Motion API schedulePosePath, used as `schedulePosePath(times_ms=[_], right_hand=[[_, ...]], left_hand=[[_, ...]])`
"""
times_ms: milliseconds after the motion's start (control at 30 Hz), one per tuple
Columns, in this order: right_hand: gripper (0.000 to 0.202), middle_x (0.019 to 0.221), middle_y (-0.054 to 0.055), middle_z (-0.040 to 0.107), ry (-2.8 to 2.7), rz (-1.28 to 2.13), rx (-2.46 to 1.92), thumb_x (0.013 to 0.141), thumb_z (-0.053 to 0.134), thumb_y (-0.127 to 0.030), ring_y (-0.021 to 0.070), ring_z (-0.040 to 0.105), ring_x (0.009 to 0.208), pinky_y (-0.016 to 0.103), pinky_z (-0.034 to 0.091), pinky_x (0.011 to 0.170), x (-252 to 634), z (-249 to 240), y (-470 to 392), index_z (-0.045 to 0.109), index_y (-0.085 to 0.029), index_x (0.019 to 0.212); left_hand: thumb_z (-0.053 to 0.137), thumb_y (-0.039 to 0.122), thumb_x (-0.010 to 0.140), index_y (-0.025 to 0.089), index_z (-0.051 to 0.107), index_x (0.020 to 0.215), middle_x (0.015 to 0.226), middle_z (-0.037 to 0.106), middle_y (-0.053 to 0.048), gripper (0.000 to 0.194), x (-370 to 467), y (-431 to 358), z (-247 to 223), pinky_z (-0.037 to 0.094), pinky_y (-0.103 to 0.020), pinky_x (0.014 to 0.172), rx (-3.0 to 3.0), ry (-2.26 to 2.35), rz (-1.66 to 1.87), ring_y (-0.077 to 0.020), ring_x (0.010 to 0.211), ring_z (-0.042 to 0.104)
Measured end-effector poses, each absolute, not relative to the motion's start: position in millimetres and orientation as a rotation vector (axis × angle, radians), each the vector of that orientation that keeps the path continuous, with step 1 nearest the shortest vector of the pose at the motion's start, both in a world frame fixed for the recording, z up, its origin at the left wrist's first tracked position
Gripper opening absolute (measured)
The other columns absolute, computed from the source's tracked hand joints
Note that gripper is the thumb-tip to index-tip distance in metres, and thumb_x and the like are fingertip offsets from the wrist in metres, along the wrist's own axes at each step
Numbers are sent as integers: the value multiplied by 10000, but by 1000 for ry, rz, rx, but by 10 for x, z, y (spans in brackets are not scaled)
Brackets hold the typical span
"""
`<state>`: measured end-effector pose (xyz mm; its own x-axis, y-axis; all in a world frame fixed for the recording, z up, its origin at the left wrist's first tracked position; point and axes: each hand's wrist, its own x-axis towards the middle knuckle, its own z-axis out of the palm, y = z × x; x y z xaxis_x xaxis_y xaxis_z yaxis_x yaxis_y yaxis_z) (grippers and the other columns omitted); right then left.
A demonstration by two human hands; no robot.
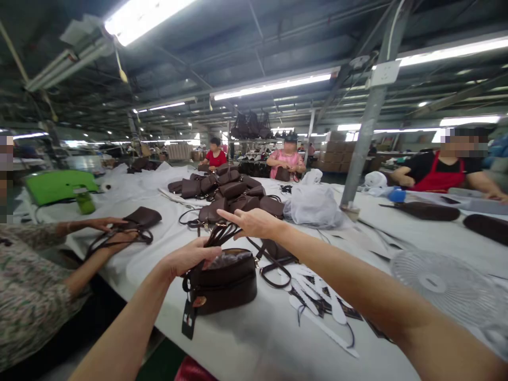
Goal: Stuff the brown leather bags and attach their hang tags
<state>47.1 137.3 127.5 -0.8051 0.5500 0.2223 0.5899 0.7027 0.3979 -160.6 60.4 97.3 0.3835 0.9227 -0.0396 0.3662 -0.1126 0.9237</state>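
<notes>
A dark brown handbag [228, 290] stands on the white table in front of me, its top open and clear plastic [229, 259] showing inside. My left hand [190, 258] is closed around a folded bundle of the bag's shoulder strap [222, 233] at the bag's left end. At the other end of the bundle is my right hand [254, 223], its index finger stretched out to the left and its lower fingers curled at the strap. These lower fingers are partly hidden. A black hang tag [188, 319] dangles from the bag's left side.
Several brown bags [234, 190] lie heaped behind. White strips [313, 296], a fan [440, 286] and a metal post [363, 127] are to the right. At left a co-worker's hands [123, 238] handle another bag [143, 218]. Clear plastic [313, 203] lies beyond.
</notes>
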Motion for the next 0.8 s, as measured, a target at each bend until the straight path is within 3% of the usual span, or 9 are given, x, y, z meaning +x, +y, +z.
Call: schedulePosePath(times_ms=[167,233,300,400,500,567,633,800], right_hand=[[859,1233,103,543,-2799,-482,-945,877,599,-492,265,616,1008,309,470,794,718,1236,1401,59,-293,1514],[768,1341,120,473,-2740,-338,-1129,874,625,-425,263,517,1172,332,420,922,940,1180,1403,198,-258,1490],[548,1349,155,475,-2621,-190,-1484,902,586,-357,271,464,1228,351,383,964,1228,1050,1369,405,-178,1388],[240,1036,168,659,-2536,33,-1888,850,620,-246,277,611,990,330,446,796,1670,682,1204,660,-99,1035],[13,681,58,674,-2570,313,-2034,729,685,-139,197,641,682,249,419,616,1961,180,909,697,-136,727],[52,699,31,682,-2552,426,-2036,720,662,-122,172,636,693,223,391,601,2045,-142,693,694,-163,722],[104,839,41,699,-2491,441,-2035,739,635,-133,179,633,801,225,380,636,2080,-397,520,687,-175,819],[193,956,79,661,-2294,375,-2104,840,555,-218,196,602,878,254,362,699,2188,-676,396,595,-159,1019]], left_hand=[[658,386,699,171,521,603,516,571,-5,273,-1572,630,916,385,-215,484,1547,1103,603,-128,492,519],[671,385,701,170,507,599,537,574,-8,290,-1585,670,841,426,-226,498,1461,1083,610,-142,510,566],[695,405,696,179,463,601,511,507,37,338,-1602,716,759,410,-214,450,1378,1073,682,-104,435,510],[730,425,683,203,382,628,486,374,102,416,-1606,768,672,324,-177,363,1294,1053,771,-41,349,340],[727,448,695,213,346,642,497,321,114,450,-1584,781,649,254,-150,330,1296,1055,758,-24,357,263],[717,467,702,213,339,639,505,302,113,459,-1574,778,653,230,-140,326,1314,1067,740,-21,369,238],[702,483,714,211,339,630,512,289,109,462,-1577,771,654,219,-135,331,1333,1067,722,-20,381,225],[686,510,730,205,358,625,524,288,103,460,-1581,745,634,266,-146,345,1332,1045,683,-30,400,241]])
